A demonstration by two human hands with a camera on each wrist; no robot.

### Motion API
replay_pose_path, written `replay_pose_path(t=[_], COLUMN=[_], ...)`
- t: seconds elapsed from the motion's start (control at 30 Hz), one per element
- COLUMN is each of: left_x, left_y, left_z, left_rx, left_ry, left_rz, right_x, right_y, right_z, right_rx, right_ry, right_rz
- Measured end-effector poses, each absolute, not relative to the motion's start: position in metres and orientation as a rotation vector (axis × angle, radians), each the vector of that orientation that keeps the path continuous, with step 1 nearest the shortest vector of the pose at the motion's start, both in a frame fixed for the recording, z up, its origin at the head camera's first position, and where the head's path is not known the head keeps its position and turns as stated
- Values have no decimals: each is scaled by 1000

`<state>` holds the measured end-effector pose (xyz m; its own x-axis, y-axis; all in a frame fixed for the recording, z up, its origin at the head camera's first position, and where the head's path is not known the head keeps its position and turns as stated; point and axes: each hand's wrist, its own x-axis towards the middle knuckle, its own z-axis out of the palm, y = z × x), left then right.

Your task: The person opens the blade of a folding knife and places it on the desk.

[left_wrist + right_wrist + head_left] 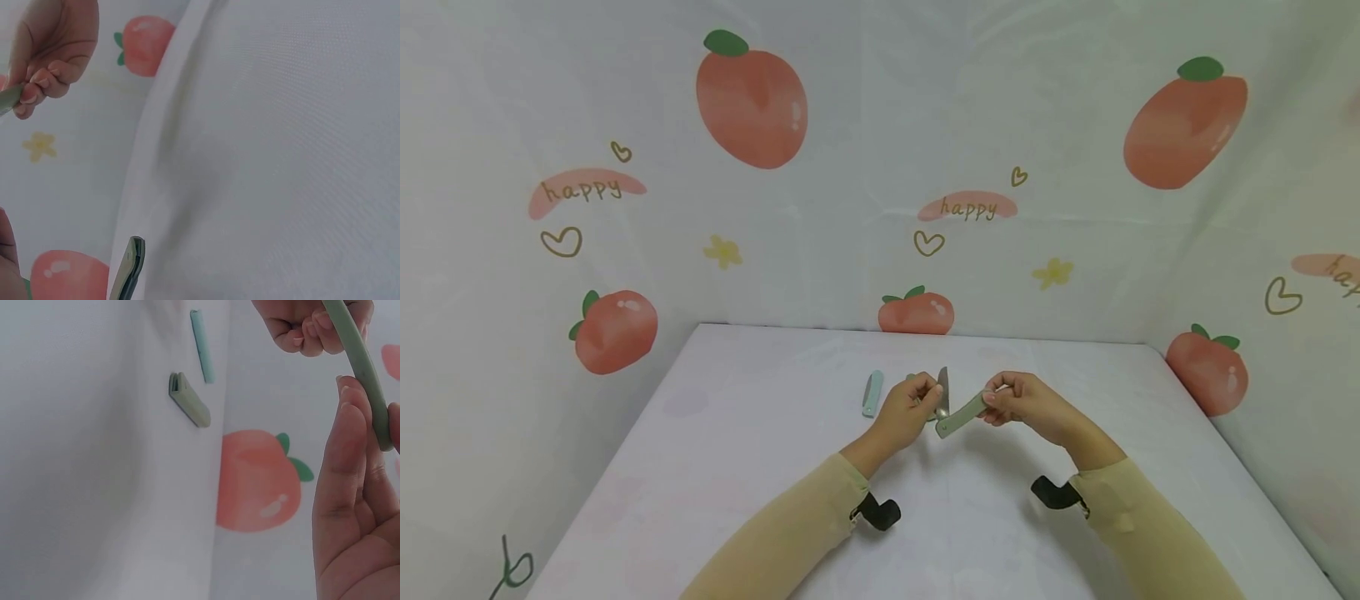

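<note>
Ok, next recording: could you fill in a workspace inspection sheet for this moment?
Surface: pale tabletop, faint pinkish patches.
Job's things: open green knife held above the tabletop, its blade out; folded green knife and folded light-blue knife lying on the tabletop.
Clutter: nothing seen.
Grippers: left hand seems to pinch the blade; right hand holds the handle end.
Cables: nothing seen.
Surroundings: pale backdrop printed with red fruit, hearts, yellow flowers and "happy".
</note>
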<state>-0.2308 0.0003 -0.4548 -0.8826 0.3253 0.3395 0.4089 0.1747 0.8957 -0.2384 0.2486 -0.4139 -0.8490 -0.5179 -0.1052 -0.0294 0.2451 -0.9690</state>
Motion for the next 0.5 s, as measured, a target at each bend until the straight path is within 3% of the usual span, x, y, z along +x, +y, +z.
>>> replay_pose_path(t=[0.5], left_x=[-230], left_y=[-13], left_z=[-445], left_rx=[-823], left_ry=[-2625], left_rz=[-1683], right_x=[-236], right_y=[252], right_z=[-414], right_rx=[-554], right_ry=[2174], right_rz=[-1556])
